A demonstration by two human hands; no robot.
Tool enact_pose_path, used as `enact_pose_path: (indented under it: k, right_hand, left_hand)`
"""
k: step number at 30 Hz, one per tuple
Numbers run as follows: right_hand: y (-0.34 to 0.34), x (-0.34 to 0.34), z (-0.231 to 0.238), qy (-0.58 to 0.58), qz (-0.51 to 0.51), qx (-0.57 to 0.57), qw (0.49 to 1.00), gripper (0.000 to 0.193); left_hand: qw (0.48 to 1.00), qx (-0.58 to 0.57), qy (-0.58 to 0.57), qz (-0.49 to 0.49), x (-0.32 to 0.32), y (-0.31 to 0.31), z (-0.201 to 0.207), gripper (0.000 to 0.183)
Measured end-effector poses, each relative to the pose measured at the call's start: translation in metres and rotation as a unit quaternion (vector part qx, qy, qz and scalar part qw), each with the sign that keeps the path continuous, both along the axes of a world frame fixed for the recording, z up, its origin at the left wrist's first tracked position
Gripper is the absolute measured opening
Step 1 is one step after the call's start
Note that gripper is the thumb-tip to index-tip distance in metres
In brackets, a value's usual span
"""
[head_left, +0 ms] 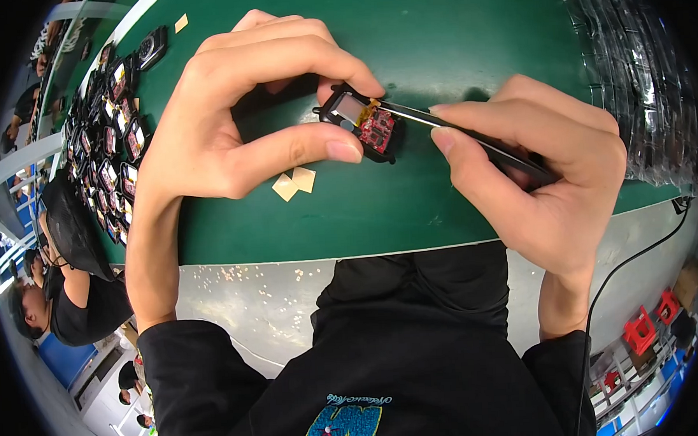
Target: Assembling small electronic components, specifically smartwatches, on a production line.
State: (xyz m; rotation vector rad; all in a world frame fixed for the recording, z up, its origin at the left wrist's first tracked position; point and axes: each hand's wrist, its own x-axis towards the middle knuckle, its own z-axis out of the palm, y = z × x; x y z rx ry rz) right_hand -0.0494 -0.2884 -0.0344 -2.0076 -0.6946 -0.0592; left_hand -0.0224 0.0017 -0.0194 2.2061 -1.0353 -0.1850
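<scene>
A: What's the left hand (220,114) doing?

B: It's pinching a small black module (362,122) between thumb and forefinger. The forefinger curls over the top and comes down on the module's far side, the thumb presses its near side. So that grip is closed on the module.

A: What does the module look like?

B: A black frame with a pale grey window, a red circuit board at its right end and a bit of orange film by the top. It's held just over the green table (450,34), roughly mid-table and closer to the near edge than the far one.

A: And the right hand (542,170)?

B: Closed around black tweezers (470,139). Thumb and forefinger squeeze them well up the shaft, and the rest of the tool runs back into the palm. The tips reach left to the module's right end, at the orange film above the red board. Whether the tips actually grip anything, I can't tell.

A: Anything under the hands?

B: Two tan paper squares (294,183) lying on the table just below the left thumb, touching each other.

A: And off to the side?

B: A row of similar modules (112,142) along the table's left edge, running towards the far left corner. Clear plastic trays (631,81) are stacked at the right edge. Another person (64,293) sits beyond the left edge.
</scene>
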Motion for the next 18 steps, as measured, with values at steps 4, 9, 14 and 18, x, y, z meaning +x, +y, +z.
enact_pose_path:
  k: [4, 9, 14, 18]
  right_hand:
    - [0.0021, -0.0002, -0.0049, -0.009, -0.002, 0.011, 1.0, 0.02]
    - [-0.0012, 0.0019, -0.003, 0.014, 0.016, 0.002, 1.0, 0.018]
    - [-0.0007, 0.002, -0.0037, 0.025, 0.015, 0.023, 0.999, 0.017]
    - [0.0012, 0.0016, -0.005, 0.033, 0.016, 0.03, 0.999, 0.017]
  left_hand:
    - [1.0, -0.006, 0.004, -0.001, 0.0003, -0.0005, -0.0012, 0.059]
    - [1.0, -0.012, 0.006, 0.005, -0.0002, 0.0014, -0.0033, 0.059]
    - [0.999, -0.007, 0.027, 0.033, -0.0026, -0.0009, -0.0006, 0.062]
    - [0.999, 0.002, 0.024, 0.037, -0.0022, 0.0033, -0.0011, 0.064]
